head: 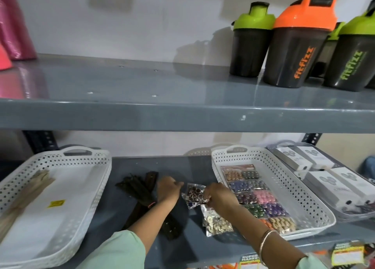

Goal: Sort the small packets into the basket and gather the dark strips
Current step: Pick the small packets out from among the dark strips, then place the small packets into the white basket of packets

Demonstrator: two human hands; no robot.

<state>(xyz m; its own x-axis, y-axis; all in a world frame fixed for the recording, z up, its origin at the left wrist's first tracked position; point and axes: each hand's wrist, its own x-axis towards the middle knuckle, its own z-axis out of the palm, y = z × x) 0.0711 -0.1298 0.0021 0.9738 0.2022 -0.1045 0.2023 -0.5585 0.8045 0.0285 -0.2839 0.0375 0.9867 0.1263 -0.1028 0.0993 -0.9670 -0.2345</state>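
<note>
A clear packet of dark maroon and blue studs [194, 195] lies on the grey lower shelf between my hands. My right hand [218, 196] pinches its right edge. My left hand [168, 189] is curled shut just left of it, beside a bundle of dark strips [138, 189] that runs under my left forearm. A second packet with gold pieces [217, 221] lies below my right wrist. The white perforated basket [284, 185] to the right holds several rows of coloured packets [255, 197].
A second white basket [60, 187] at the left holds tan strips [22, 199] and a yellow sticker. White boxes [324, 173] fill a tray at the far right. Shaker bottles [298, 43] stand on the upper shelf [142, 112].
</note>
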